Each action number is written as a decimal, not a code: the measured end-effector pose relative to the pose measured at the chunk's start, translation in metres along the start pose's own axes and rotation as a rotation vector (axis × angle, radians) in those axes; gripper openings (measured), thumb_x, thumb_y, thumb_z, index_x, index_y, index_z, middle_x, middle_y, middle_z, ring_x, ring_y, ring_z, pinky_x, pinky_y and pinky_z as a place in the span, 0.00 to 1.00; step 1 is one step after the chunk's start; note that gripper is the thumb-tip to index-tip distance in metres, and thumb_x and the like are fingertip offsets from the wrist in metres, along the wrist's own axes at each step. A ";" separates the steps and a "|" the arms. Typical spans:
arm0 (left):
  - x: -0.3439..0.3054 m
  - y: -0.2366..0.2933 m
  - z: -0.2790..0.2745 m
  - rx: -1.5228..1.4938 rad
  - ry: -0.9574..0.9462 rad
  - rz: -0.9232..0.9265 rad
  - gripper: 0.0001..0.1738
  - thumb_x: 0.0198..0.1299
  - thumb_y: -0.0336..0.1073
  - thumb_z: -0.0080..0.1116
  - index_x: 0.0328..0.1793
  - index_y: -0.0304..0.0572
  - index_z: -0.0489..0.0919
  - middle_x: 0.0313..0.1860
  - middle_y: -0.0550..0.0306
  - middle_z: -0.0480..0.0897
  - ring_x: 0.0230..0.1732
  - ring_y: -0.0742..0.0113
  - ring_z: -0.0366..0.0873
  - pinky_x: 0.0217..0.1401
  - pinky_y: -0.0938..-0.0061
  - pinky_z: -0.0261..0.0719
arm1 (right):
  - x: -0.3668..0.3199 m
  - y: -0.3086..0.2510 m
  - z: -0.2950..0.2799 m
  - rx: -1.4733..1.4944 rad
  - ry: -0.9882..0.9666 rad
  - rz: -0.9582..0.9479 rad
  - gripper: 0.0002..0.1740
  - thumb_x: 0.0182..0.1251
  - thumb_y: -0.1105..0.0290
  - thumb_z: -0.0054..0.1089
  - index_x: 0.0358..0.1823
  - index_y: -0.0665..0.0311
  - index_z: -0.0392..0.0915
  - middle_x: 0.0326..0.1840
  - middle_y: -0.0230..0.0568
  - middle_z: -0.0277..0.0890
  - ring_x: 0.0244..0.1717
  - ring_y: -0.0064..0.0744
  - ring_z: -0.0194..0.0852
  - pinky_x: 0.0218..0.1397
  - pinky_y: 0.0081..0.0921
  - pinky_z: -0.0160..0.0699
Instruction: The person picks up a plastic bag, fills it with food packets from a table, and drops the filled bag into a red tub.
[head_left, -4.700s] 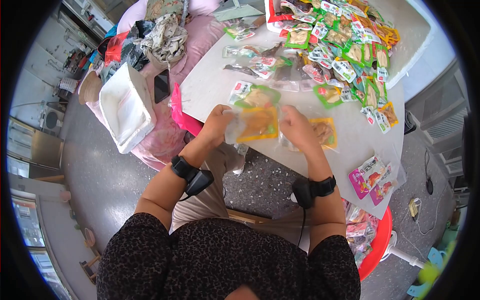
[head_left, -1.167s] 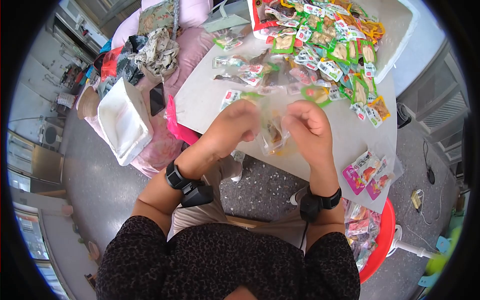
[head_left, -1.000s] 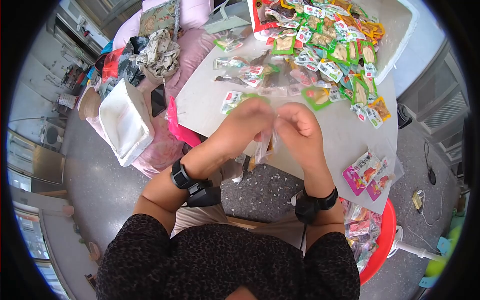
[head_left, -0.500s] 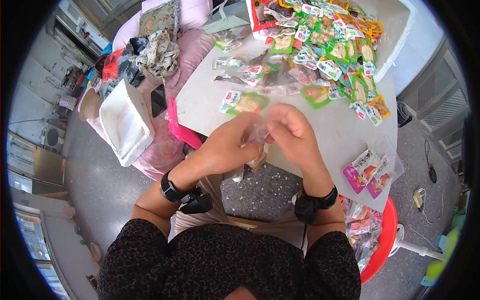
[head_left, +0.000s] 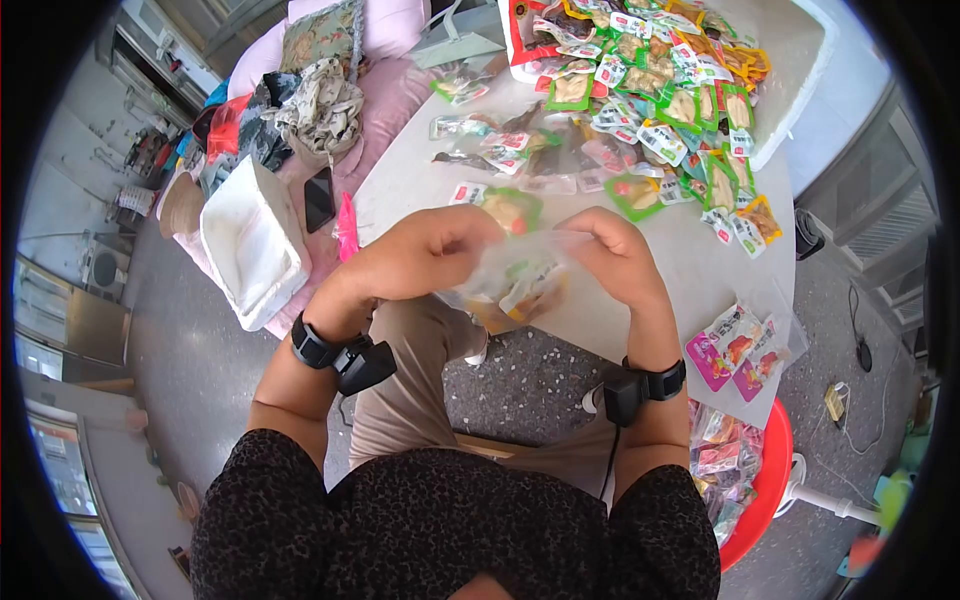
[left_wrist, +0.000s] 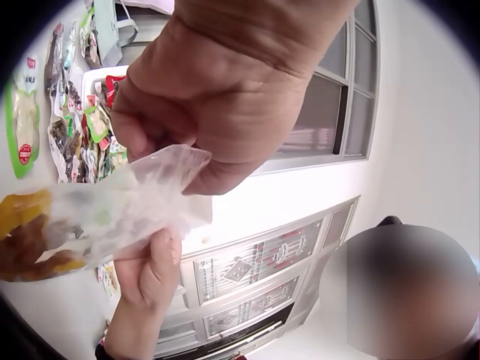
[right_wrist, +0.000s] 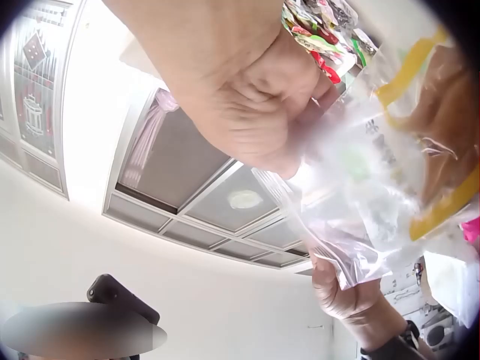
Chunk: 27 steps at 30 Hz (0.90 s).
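Now, from the head view, the left grip [head_left: 420, 255] and the right grip [head_left: 615, 260] are raised side by side over the near edge of the white surface [head_left: 690, 270]. Each has its fingers curled in, pinching one side of the mouth of a clear bag [head_left: 520, 282]. The bag hangs between them, just above the edge of the surface, with yellow and brown snack pieces showing through its film. A green packet [head_left: 512, 208] lies on the surface just beyond the bag. Farther off sits a broad heap of snack packets [head_left: 660, 90], and two pink packets [head_left: 738, 350] lie near the right corner. A white foam box [head_left: 250, 240] and a dark phone [head_left: 320, 198] rest on the pink bedding to the left, well apart from the bag.

Next, from the left wrist view, the left grip [left_wrist: 217, 97] fills the top, thumb and fingers closed on the bag's upper rim [left_wrist: 112, 217]. The right grip [left_wrist: 154, 270] holds the film from below. The heap of packets [left_wrist: 82, 127] shows behind.

Lastly, from the right wrist view, the right grip [right_wrist: 247, 105] is closed tight on the film [right_wrist: 382, 187], which is crumpled and partly blurred. The left grip [right_wrist: 345, 296] clasps the bag's far edge below.
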<state>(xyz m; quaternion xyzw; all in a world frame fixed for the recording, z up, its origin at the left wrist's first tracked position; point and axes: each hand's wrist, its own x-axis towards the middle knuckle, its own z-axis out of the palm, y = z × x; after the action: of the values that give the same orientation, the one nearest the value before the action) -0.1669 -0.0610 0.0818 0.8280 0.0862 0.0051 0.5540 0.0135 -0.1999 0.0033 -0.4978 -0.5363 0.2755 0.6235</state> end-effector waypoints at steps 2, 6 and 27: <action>0.000 -0.013 -0.009 -0.288 -0.003 -0.011 0.20 0.47 0.25 0.53 0.49 0.36 0.66 0.37 0.61 0.72 0.39 0.76 0.69 0.42 0.82 0.66 | -0.001 0.003 -0.003 0.062 -0.001 0.011 0.06 0.58 0.73 0.47 0.32 0.69 0.69 0.29 0.32 0.70 0.31 0.19 0.67 0.35 0.15 0.66; -0.002 -0.066 -0.006 -0.679 0.037 0.056 0.36 0.43 0.39 0.61 0.58 0.34 0.58 0.52 0.51 0.67 0.55 0.62 0.63 0.59 0.68 0.56 | 0.000 0.004 0.004 0.320 0.134 0.140 0.05 0.58 0.73 0.47 0.30 0.68 0.68 0.27 0.32 0.69 0.29 0.17 0.66 0.34 0.15 0.67; -0.028 -0.063 0.039 -0.698 0.325 0.189 0.14 0.61 0.38 0.39 0.43 0.37 0.72 0.37 0.61 0.75 0.38 0.77 0.70 0.43 0.79 0.68 | -0.049 -0.027 0.049 0.412 0.309 0.165 0.04 0.58 0.73 0.47 0.32 0.65 0.68 0.28 0.34 0.70 0.28 0.22 0.68 0.32 0.22 0.72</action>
<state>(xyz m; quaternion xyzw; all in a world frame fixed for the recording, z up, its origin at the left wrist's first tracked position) -0.1993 -0.0777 0.0111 0.5826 0.0893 0.2159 0.7785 -0.0517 -0.2367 0.0051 -0.4384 -0.3250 0.3496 0.7615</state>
